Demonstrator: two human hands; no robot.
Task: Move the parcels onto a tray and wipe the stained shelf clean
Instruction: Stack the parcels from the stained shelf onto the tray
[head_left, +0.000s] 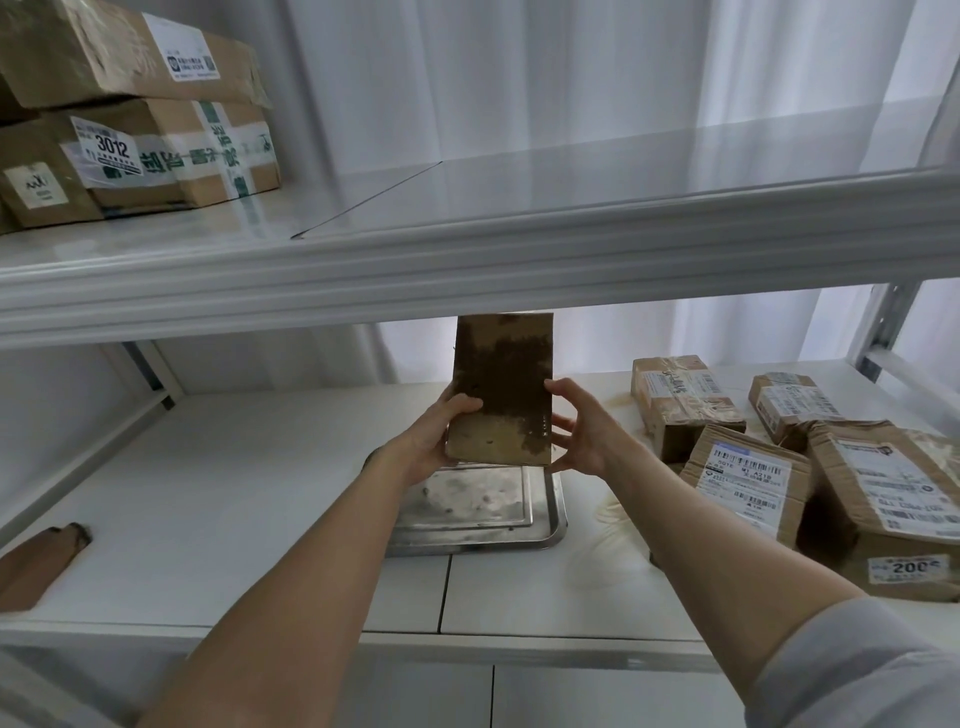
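Parcel (501, 384), a flat brown cardboard box, held upright in the air just above a steel tray (467, 525) on a white shelf (260, 493). Its facing side is soaked with a dark brown blotch over most of the surface, with a paler patch near the bottom. Left hand (431, 441) grips the lower left edge, thumb across the front. Right hand (582, 431) grips the right edge, thumb high, fingers spread behind. Tray surface looks smeared. Pale tan stain (613, 514) marks the shelf just right of the tray. Four labelled parcels (748, 478) lie clustered at the right. Taped boxes (130, 119) sit stacked on the upper shelf (467, 249), far left.
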